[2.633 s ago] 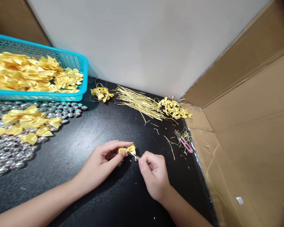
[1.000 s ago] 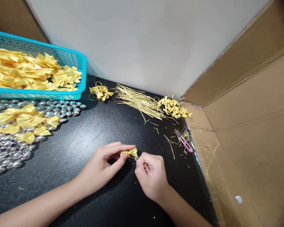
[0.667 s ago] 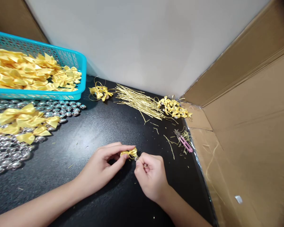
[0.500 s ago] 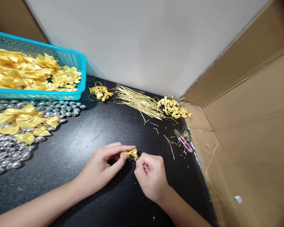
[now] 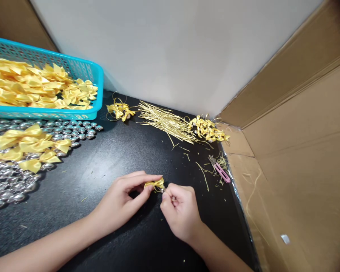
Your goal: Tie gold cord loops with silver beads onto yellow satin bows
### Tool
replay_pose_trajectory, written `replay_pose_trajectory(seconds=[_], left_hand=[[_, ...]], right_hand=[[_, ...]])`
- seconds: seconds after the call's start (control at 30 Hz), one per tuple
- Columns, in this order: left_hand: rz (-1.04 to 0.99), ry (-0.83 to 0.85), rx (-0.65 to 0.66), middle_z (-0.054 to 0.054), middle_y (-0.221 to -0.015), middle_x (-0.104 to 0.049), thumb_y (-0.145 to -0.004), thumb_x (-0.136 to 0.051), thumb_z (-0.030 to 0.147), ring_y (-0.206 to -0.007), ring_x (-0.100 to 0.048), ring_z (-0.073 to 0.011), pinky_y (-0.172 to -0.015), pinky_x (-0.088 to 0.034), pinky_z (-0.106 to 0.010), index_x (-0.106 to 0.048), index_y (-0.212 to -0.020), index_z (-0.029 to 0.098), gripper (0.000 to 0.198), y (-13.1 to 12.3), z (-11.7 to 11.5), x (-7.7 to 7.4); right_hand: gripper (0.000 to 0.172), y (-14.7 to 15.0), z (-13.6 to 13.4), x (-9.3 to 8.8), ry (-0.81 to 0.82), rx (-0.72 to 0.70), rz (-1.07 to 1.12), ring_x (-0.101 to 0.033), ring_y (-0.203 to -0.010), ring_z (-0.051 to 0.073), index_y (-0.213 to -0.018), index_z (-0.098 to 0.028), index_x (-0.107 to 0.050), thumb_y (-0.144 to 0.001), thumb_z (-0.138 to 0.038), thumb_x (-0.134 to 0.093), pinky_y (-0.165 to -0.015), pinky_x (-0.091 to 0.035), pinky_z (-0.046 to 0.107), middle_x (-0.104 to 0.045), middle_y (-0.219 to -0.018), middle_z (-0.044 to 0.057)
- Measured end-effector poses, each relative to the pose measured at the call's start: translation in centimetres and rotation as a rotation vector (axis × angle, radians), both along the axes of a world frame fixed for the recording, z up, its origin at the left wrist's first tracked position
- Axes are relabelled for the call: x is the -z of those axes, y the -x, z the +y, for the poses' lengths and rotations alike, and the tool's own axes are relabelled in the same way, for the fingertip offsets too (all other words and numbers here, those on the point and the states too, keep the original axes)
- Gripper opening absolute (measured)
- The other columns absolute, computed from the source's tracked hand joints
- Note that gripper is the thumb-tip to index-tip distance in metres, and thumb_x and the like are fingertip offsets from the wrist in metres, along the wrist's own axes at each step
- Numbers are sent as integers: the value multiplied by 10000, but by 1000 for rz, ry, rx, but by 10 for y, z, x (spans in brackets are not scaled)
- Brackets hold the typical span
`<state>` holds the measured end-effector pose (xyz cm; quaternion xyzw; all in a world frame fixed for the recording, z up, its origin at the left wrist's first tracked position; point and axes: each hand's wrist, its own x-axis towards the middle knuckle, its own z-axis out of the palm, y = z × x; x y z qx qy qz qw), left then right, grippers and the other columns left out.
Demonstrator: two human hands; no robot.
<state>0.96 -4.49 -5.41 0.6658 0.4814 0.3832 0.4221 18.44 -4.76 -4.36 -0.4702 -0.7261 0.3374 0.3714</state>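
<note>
Over the black table, my left hand (image 5: 127, 194) pinches a small yellow satin bow (image 5: 158, 183) between thumb and forefinger. Thin gold cord (image 5: 156, 190) curves just under the bow. My right hand (image 5: 181, 211) is closed in a fist-like pinch beside it. A small silver bead (image 5: 162, 190) shows at the right thumb and fingertip, against the bow's right end. What lies deeper inside the right fingers is hidden.
A turquoise basket (image 5: 99, 87) of yellow bows stands at the back left. Silver beads (image 5: 14, 181) with loose bows (image 5: 35, 143) lie before it. Gold cords (image 5: 167, 121) lie between two groups of corded bows (image 5: 120, 110). Pink-handled snips (image 5: 221, 170) rest near cardboard (image 5: 297, 151).
Hardly anything differs. Both hands keep their grip at the bow and bead, with only a tiny shift of the right fingers.
</note>
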Motion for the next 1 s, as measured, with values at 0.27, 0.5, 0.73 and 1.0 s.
replay_pose_trajectory(seconds=[0.27, 0.5, 0.73, 1.0], left_hand=[[19, -26, 7, 0, -697, -640, -881, -537, 202, -619, -598, -132, -514, -447, -181, -754, -1074, 232, 292, 0, 0, 3], [47, -77, 26, 6, -699, -643, -894, -534, 175, -628, -608, -129, -539, -454, -185, -744, -1100, 237, 301, 1, 0, 5], [50, -123, 20, 18, -708, -643, -895, -538, 153, -620, -600, -113, -532, -445, -168, -729, -1125, 239, 311, 0, 0, 5], [61, -73, 23, 8, -730, -647, -905, -521, 162, -624, -608, -110, -514, -457, -155, -723, -1135, 206, 309, 0, -1, 5]], right_hand=[[293, 0, -1, 0, -6, 11, 6, -279, -421, 64, -553, -220, -248, -741, -132, -455, -430, -218, 207, -271, -473, -77], [283, 0, -1, 0, 71, 1, 38, -257, -418, 59, -538, -216, -261, -725, -137, -457, -419, -205, 203, -264, -467, -78], [269, -1, -1, -1, 107, 10, 51, -255, -415, 57, -534, -216, -270, -717, -142, -454, -419, -204, 202, -265, -464, -79], [277, 0, -1, 0, 56, 15, 38, -262, -417, 58, -537, -213, -268, -720, -131, -459, -428, -210, 196, -270, -463, -80]])
